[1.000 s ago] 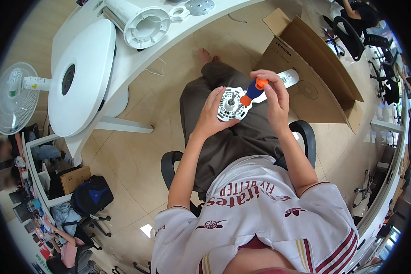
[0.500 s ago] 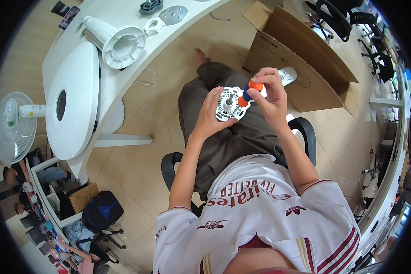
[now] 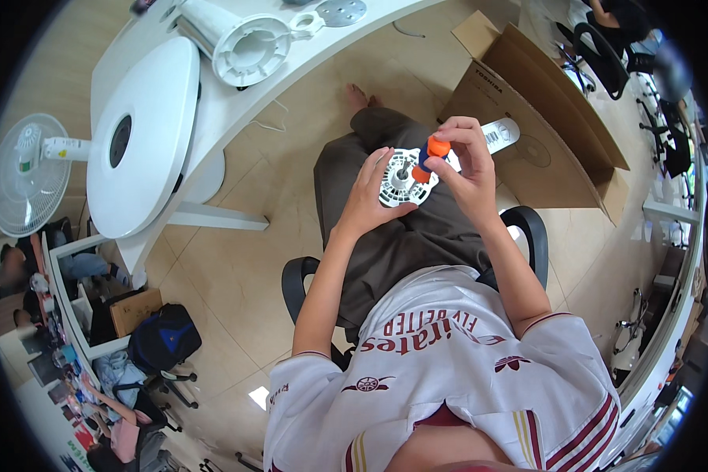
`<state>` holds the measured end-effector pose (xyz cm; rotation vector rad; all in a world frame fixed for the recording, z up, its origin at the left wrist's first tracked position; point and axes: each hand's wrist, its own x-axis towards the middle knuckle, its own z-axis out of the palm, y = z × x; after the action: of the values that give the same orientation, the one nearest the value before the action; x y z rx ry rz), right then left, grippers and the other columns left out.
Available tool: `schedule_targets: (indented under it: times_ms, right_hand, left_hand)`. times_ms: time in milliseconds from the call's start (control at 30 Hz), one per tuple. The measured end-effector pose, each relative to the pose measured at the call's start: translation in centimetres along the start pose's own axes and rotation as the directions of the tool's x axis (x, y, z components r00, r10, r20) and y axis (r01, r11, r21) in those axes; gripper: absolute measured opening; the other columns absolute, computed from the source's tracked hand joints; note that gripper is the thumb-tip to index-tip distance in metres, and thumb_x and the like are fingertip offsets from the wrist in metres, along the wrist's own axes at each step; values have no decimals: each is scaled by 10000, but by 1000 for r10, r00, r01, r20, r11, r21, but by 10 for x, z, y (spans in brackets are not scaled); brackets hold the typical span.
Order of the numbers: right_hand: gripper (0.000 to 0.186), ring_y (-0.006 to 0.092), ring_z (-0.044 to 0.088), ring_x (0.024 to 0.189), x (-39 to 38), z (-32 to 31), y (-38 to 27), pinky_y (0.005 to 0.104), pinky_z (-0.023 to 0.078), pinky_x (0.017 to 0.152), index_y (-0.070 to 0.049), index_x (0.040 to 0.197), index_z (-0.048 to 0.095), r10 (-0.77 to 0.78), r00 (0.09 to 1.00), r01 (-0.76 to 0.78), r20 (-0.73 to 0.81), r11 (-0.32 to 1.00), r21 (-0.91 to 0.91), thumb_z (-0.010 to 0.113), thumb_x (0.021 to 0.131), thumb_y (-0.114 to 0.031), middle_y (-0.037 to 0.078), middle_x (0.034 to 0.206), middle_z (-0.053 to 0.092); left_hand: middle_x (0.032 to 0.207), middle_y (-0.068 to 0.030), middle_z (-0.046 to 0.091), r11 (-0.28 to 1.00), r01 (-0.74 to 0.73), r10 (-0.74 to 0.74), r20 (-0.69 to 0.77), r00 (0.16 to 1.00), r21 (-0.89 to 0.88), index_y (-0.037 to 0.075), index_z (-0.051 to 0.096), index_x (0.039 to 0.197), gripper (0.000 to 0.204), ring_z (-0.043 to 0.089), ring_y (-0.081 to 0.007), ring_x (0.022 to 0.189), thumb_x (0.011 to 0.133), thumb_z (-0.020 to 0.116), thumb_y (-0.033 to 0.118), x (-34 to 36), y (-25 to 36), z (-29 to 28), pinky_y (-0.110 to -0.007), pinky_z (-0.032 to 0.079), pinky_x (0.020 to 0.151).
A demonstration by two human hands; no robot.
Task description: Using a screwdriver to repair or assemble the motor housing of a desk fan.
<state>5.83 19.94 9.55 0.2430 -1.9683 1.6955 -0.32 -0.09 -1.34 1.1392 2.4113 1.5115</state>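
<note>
Centrally, over the lap (image 3: 405,245), the left hand (image 3: 362,198) clasps a round, slotted white fan-motor housing (image 3: 392,190) by its left rim, while the right hand (image 3: 473,164) pinches an orange-and-blue screwdriver (image 3: 425,160) whose long axis slants down-left toward the housing, tip contact unclear.

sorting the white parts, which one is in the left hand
The round slotted part, held by the left hand; the large smooth disc and flared tube are on the table instead.
</note>
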Motion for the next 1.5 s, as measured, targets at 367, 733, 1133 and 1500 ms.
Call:
schedule_targets:
  times_ms: [367,733,1133,1500]
  right_hand:
    - [282,263,576,1375,0,8,-3,383,419,1178,14,1361,597,157,968,-191,197,967,169,513,1098,-45,170,1461,594]
    - [296,231,637,1093,9,-1,-4,332,488,984,-29,1170,700,22,993,-9,118,994,-110,808,895,-52,118,1195,624]
    - [346,281,651,1137,8,7,-15,356,487,1019,-32,1206,640,-64,974,105,217,977,-186,792,895,-35,158,1237,644]
    - [411,283,628,1244,6,-1,-8,382,479,1064,-48,1332,593,134,952,-133,277,991,-24,722,944,-19,171,1387,642]
  left_hand:
    - [1575,-246,474,1000,-25,27,-105,994,19,-4,434,1558,1094,469,-435,1471,707,970,427,-27,-10,-2,-465,387,1224]
    - [1605,-235,445,999,-11,15,-83,996,44,24,423,1584,1099,465,-414,1486,716,961,429,-23,-6,-3,-464,399,1227]
    - [1592,-235,450,999,-41,44,-93,995,27,49,415,1598,1099,478,-423,1466,713,963,401,-24,-8,1,-476,410,1216]
    - [1653,-218,375,999,11,-9,-36,999,40,86,412,1628,1142,435,-434,1503,705,962,470,-25,-6,-3,-495,394,1229]
